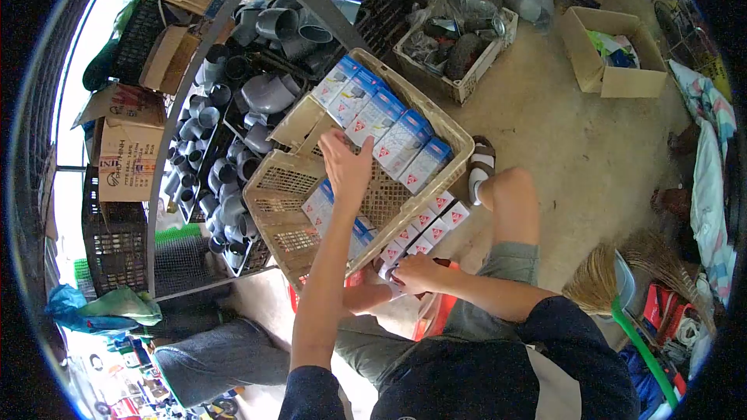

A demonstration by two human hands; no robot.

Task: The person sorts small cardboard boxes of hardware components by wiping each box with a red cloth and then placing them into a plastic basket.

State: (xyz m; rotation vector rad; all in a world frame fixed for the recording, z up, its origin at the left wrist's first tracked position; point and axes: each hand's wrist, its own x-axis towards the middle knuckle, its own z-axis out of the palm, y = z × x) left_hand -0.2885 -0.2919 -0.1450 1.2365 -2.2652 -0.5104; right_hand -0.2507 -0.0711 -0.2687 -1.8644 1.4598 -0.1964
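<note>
A beige plastic crate point(459, 157) lies tilted before me, with a row of blue-and-white boxes point(376, 113) along its far side. My left hand point(345, 162) reaches over the crate, fingers bent, close to the row; what its fingertips hold, if anything, is hidden. More blue-and-white boxes point(320, 210) rest in the crate's nearer part, below my left forearm. My right hand point(414, 274) is low by the crate's near edge, fingers curled, beside several small white boxes point(436, 231) stacked on the floor. Its grip is too small to make out.
Shelving with grey pipe fittings point(272, 93) stands at the left, beside a cardboard box point(131, 159). A crate of mixed parts point(464, 78) and an open carton point(580, 54) sit farther back. A broom point(595, 280) and a green handle point(642, 350) are at the right.
</note>
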